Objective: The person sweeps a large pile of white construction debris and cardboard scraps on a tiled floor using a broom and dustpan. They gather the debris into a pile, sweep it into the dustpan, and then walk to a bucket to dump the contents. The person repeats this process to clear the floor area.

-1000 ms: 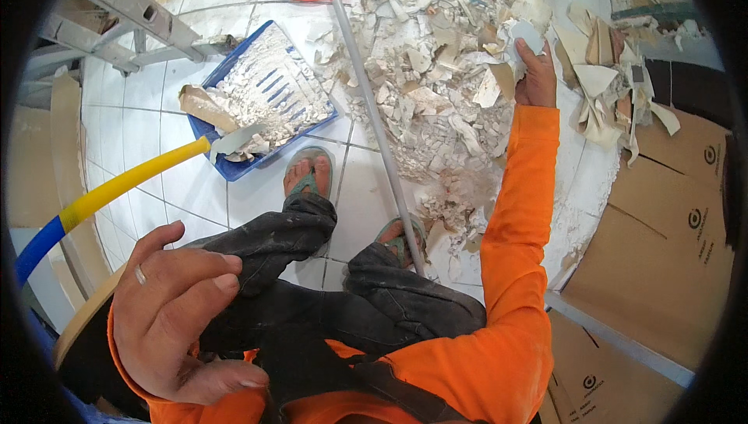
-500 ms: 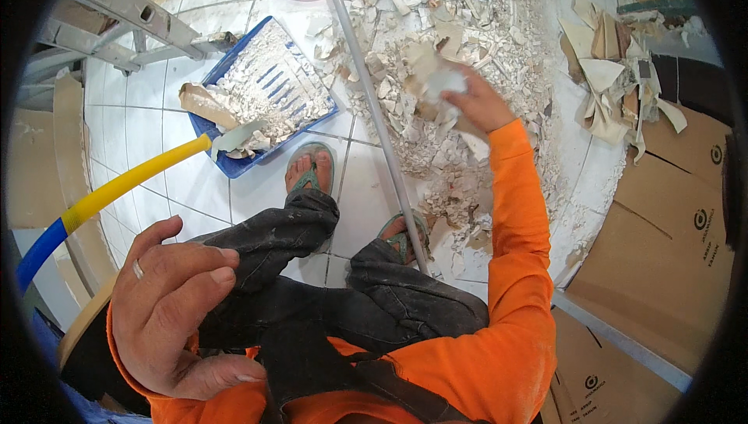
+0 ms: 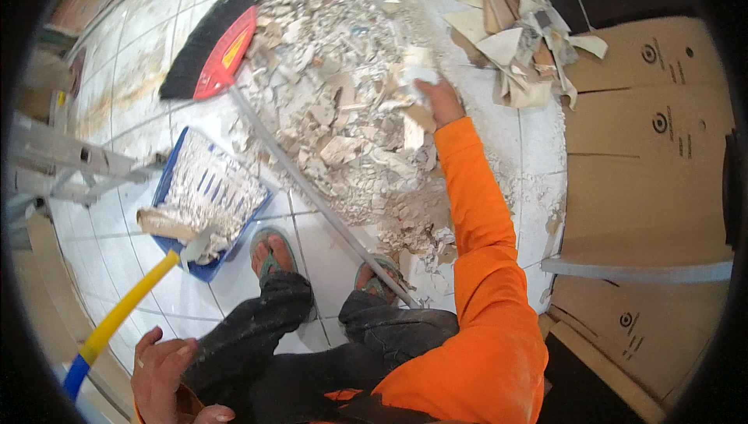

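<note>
Over the debris heap (image 3: 343,89), my right hand (image 3: 441,103) reaches out in an orange sleeve, its fingers closed on a pale flat scrap (image 3: 419,65) that looks like broken plaster or board. Low on the left, my left hand (image 3: 160,369) hovers near my knee, holding nothing, fingers loosely bent and thumb apart. A broom with a red head (image 3: 222,58) and black bristles lies across the floor. Its grey handle (image 3: 296,171) runs down to my right foot. Left of my feet is a blue dustpan (image 3: 165,178) loaded with white rubble; its yellow and blue handle (image 3: 128,303) points toward me.
A pile of larger torn scraps (image 3: 506,42) sits at the far right. Flattened brown cardboard (image 3: 631,136) covers the right side, with a metal strip (image 3: 639,270) across it. An aluminium ladder (image 3: 70,159) stands at the left. White floor tiles (image 3: 327,245) show around my sandalled feet.
The view has swung right and farther out over the heap. My right hand still grips a pale scrap and is now nearer the torn pile. My left hand sits lower in view.
</note>
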Available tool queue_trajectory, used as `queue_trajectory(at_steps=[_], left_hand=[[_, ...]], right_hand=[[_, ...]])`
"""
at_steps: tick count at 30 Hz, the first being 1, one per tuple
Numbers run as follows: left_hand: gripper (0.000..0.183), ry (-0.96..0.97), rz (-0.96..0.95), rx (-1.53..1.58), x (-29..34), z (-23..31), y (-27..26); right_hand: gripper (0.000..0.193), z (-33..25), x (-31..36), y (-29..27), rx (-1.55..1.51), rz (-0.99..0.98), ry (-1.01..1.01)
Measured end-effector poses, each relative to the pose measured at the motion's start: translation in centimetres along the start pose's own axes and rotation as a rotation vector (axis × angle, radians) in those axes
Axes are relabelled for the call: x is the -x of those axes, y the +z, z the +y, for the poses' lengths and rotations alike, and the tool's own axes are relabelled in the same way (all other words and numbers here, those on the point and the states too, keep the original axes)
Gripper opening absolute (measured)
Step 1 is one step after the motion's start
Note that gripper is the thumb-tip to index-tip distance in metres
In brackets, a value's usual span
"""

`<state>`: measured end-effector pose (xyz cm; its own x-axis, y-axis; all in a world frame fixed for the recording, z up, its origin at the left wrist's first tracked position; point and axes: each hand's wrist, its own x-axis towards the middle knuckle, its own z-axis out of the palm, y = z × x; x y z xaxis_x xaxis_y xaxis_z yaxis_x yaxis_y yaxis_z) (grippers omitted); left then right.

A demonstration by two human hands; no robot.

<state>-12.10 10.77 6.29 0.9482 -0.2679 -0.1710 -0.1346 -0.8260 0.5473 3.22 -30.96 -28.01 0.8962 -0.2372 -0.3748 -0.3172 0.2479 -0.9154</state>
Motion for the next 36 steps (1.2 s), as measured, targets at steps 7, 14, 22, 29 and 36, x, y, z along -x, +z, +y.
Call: queue_trajectory(at_steps=[7,14,22,29,36], left_hand=[[0.065,0.039,-0.228,-0.075,-2.0,-1.5,-0.2],[0.052,0.094,-0.341,0.076,-6.9,0.5,-1.3],[0.057,-0.044,-0.246,0.012,-8.4,-1.8,0.0],[0.051,-0.146,-0.385,0.081,-10.8,-2.9,-1.3],[0.052,-0.241,-0.340,0.072,-10.9,-4.6,-1.3]], right_hand=[[0.031,-11.8,-4.8,-15.0,-0.420,0.561,-0.244],[0.050,-15.0,-10.3,-17.5,-0.326,0.774,-0.120],[0.058,-1.0,-15.3,2.2,0.848,0.914,-0.678],[0.044,-0.4,-18.1,22.5,1.333,0.103,-0.789],[0.044,0.5,-13.8,31.4,1.742,-0.251,-0.402]])
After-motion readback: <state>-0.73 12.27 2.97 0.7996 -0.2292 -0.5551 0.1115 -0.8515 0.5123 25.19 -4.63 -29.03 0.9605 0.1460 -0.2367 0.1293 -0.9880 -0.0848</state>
